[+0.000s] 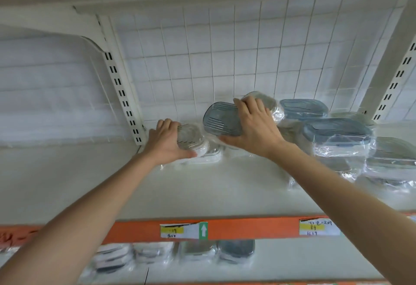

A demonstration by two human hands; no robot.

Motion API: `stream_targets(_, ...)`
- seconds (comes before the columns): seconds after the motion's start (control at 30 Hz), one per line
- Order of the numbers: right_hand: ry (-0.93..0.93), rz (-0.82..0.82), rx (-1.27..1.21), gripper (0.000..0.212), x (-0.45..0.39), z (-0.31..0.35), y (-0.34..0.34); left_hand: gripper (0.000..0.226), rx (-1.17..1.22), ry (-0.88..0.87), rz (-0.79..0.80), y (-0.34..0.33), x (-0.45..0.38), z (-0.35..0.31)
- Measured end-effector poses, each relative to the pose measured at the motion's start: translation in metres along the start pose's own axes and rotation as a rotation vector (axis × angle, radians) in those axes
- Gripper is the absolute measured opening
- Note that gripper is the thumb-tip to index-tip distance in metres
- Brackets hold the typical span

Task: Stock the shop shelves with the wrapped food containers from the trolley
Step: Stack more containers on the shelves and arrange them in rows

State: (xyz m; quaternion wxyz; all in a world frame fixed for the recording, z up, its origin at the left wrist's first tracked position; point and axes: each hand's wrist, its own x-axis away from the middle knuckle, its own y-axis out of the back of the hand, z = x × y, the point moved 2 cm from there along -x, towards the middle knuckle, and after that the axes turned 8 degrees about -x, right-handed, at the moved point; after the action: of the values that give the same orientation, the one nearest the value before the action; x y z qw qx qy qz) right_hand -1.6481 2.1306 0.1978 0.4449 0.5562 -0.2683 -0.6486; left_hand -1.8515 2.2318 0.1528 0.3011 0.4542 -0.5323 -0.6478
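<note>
My left hand (165, 140) grips a wrapped container with a grey-green lid (191, 138) that rests on the white shelf (202, 190) near the back left upright. Just to its right, my right hand (254, 125) holds a wrapped container with a blue-grey lid (219, 119), tilted up and lifted a little off the shelf. Behind my right fingers leans another wrapped grey-lidded container (264, 100), against the wire grid.
Several wrapped blue-lidded containers (335, 136) are stacked at the right of the shelf. A wire grid back panel (213, 59) closes the rear. An orange price rail (247, 228) with labels runs along the front edge. More wrapped containers (198, 253) lie on the shelf below.
</note>
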Motion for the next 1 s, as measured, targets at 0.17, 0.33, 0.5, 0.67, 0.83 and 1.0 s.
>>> stream_targets(0.17, -0.072, -0.029, -0.039, 0.097, 0.052, 0.015, -0.002, 0.101, 0.081, 0.0, -0.055, -0.004, 0.062, -0.004)
stream_targets(0.33, -0.163, -0.042, -0.081, 0.099, 0.134, 0.043, -0.01, 0.097, 0.085, -0.002, -0.148, -0.008, 0.149, -0.001)
stream_targets(0.5, -0.185, 0.023, -0.202, 0.09, 0.215, 0.067, -0.016, 0.099, 0.01, -0.035, -0.146, -0.009, 0.237, -0.004)
stream_targets(0.67, -0.217, 0.163, -0.214, 0.089, 0.269, 0.072, -0.03, 0.1, -0.077, -0.104, -0.044, -0.031, 0.297, -0.01)
stream_targets(0.83, -0.293, 0.321, -0.163, 0.089, 0.303, 0.058, -0.061, 0.1, -0.013, -0.073, 0.219, -0.07, 0.31, -0.009)
stream_targets(1.0, -0.319, 0.437, -0.076, 0.087, 0.324, 0.032, -0.103, 0.088, 0.037, -0.043, 0.344, -0.121, 0.307, -0.017)
